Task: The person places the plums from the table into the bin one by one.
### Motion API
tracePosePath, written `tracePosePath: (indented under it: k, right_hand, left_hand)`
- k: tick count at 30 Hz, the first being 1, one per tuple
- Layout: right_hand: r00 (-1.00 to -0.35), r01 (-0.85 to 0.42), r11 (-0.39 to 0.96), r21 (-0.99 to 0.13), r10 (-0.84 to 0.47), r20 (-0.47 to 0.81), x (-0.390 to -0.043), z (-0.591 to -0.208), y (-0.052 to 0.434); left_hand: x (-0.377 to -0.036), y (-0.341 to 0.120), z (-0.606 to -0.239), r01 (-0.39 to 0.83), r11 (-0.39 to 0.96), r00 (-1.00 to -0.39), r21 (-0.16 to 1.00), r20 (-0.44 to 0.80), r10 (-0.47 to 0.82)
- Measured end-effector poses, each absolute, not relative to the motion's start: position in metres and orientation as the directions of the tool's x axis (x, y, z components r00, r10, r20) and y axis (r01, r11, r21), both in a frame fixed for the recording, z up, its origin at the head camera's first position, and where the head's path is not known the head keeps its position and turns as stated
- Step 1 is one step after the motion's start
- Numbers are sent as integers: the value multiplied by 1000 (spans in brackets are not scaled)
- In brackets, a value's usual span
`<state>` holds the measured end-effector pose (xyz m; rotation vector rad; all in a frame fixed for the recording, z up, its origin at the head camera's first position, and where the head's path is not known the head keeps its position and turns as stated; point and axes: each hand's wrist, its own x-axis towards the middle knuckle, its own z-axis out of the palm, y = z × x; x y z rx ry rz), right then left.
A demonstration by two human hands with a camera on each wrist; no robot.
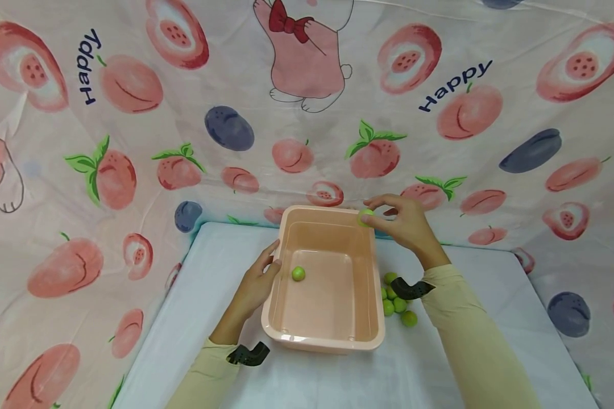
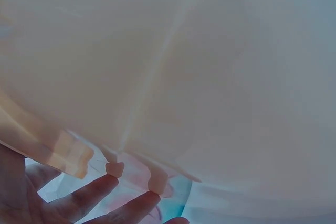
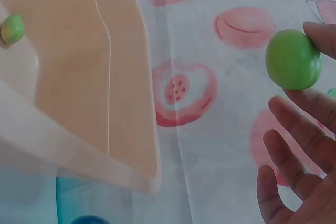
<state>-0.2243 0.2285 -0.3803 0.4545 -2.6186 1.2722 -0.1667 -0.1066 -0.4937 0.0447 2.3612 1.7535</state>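
A peach-coloured plastic basin (image 1: 327, 338) stands on the white-covered table, with one small round green fruit (image 1: 298, 274) lying inside it. My left hand (image 1: 251, 287) is at the basin's left side, its fairly straight fingers touching the outer wall under the rim. Over the far right corner of the basin, my right hand (image 1: 399, 223) pinches another green fruit (image 3: 293, 60) between thumb and index finger. The other fingers of that hand are spread and loosely bent in the right wrist view. Just right of the basin, several green fruits (image 1: 399, 305) lie in a cluster, partly hidden by the black wrist mount.
A white sheet (image 1: 210, 267) covers the table. Fruit-printed fabric (image 1: 307, 130) hangs behind it and along both sides, close to the basin's far edge. Black camera mounts (image 1: 248, 354) sit on both wrists.
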Motion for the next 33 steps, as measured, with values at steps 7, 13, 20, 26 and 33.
tracePosePath:
  k: [7,13,20,26,33]
  right_hand:
    - [-933,-360,563,-744,-209,294,-227,-375,215]
    - [-926,-378,552,-743,-232,299,-227,-369,202]
    - [-902,-431,526,-733,-260,344,-228,-365,186]
    - [-895,-445,484,-753,-269,356,-228,-365,177]
    - [-892,-449,481,-753,-281,353,-227,-364,167]
  left_hand:
    - [-167,-107,-495,-81,293,-980,953,-130,151]
    - [-167,-107,-495,-91,291,-980,952,-138,145]
    - [-168,-107,-496,-84,281,-980,956,-130,150]
    - [-168,-108,-497,-77,269,-980,960,-122,157]
    - [-168,-108,-497,-79,270,-980,960,-124,157]
